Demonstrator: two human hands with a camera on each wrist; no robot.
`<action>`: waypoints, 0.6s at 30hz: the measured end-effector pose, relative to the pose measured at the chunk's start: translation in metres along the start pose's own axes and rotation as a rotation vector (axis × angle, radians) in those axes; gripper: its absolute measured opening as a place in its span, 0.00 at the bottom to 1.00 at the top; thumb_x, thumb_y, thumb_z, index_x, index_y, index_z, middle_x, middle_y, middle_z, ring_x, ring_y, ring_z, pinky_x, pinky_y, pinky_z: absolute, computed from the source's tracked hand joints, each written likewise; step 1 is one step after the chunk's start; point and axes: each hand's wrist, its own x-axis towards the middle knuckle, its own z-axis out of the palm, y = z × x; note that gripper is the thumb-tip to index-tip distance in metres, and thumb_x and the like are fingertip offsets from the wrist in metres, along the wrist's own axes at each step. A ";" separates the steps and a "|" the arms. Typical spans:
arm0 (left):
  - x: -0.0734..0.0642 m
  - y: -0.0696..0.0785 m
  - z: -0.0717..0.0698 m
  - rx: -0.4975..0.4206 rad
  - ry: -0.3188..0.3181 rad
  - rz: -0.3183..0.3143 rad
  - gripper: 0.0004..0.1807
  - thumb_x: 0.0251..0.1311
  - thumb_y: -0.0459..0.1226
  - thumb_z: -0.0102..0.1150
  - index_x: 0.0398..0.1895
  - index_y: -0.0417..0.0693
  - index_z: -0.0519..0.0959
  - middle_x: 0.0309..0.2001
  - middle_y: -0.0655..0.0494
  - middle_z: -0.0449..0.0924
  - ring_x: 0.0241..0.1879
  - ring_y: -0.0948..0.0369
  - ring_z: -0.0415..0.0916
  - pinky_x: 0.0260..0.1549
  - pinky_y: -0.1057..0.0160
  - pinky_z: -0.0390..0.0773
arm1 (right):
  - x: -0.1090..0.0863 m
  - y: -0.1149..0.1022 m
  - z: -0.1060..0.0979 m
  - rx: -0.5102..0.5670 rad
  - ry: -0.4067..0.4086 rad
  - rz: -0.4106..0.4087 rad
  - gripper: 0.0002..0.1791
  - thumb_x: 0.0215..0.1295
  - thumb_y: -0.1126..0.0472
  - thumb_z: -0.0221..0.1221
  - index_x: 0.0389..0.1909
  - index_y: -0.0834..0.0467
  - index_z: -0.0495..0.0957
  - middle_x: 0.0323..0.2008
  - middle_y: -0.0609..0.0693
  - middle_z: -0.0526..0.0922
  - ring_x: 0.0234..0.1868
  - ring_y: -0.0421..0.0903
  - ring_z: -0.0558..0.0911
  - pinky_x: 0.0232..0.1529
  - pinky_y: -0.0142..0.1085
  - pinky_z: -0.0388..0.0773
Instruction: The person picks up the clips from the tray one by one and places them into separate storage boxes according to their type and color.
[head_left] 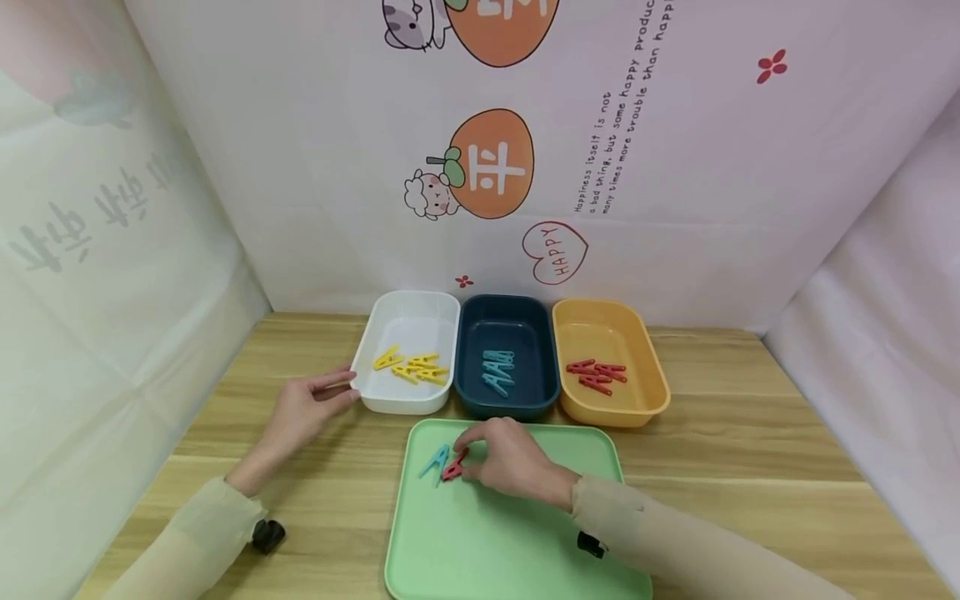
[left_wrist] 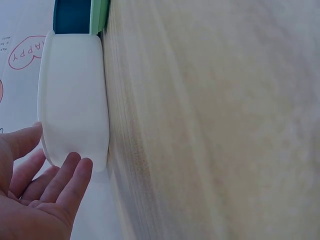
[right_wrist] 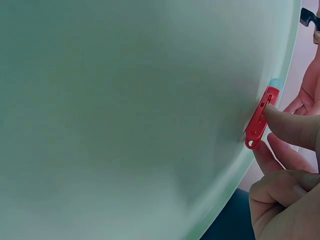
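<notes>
My right hand [head_left: 513, 462] is over the upper left of a green tray [head_left: 510, 542], pinching a red clothespin [head_left: 453, 468] between thumb and fingers. In the right wrist view the thumb presses the side of this red clothespin [right_wrist: 260, 117]. Just left of it on the tray lies a light blue clothespin [head_left: 437, 462], close by and partly overlapped. My left hand [head_left: 303, 412] is beside the white bin [head_left: 412, 406], fingers nearly straight, their tips at its left wall. Seen from the left wrist, the thumb of this hand [left_wrist: 37, 200] is by the rim of the bin.
Behind the tray, three bins stand in a row: the white one with several yellow clothespins [head_left: 420, 368], a dark blue one [head_left: 506, 410] with several light blue clothespins [head_left: 497, 371], and an orange one [head_left: 615, 414] with red clothespins [head_left: 596, 375]. A printed cloth [head_left: 675, 250] hangs behind.
</notes>
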 end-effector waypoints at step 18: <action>0.001 0.002 -0.001 0.001 -0.001 0.000 0.24 0.67 0.38 0.73 0.61 0.32 0.82 0.69 0.42 0.75 0.56 0.45 0.84 0.45 0.70 0.86 | -0.014 0.008 -0.007 -0.018 0.005 0.058 0.13 0.56 0.63 0.79 0.43 0.52 0.92 0.41 0.40 0.90 0.45 0.42 0.84 0.48 0.39 0.84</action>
